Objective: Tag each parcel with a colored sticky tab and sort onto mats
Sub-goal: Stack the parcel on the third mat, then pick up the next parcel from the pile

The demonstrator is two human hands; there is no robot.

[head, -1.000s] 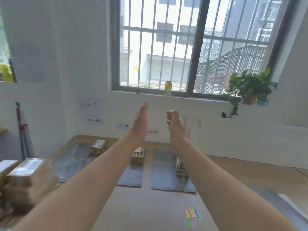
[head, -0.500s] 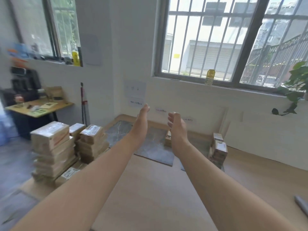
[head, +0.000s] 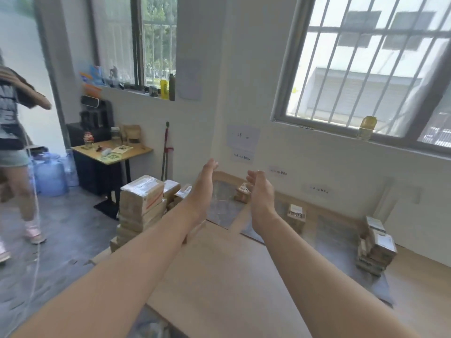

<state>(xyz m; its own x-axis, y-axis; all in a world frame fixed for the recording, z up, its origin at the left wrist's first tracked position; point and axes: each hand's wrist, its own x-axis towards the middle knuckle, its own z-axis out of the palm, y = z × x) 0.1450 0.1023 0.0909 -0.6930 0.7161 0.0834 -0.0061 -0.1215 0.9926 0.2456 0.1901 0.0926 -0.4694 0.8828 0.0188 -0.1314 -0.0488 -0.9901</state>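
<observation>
Both my arms stretch forward above the wooden table (head: 219, 276). My left hand (head: 203, 189) has straight fingers and holds nothing. My right hand (head: 260, 193) is loosely cupped and empty too. A stack of brown parcels (head: 140, 206) stands at the table's left edge, just left of my left hand. Dark grey mats (head: 220, 211) lie along the wall side. One parcel (head: 242, 192) sits on the far mat, another parcel (head: 295, 217) on the middle mat, and a pile of parcels (head: 374, 247) on the right mat (head: 341, 250). No sticky tabs are in view.
A person (head: 14, 147) stands at the far left on the grey floor. A small desk (head: 111, 152) with clutter, blue water jugs (head: 50, 174) and a red-handled broom (head: 166, 150) stand by the wall. A barred window (head: 366, 69) with a yellow bottle (head: 366, 128) is at the right.
My view has swung left: the parcel stack, desk and a person came into sight, and the sticky tabs and plant left it. My hands stay raised, apart and empty.
</observation>
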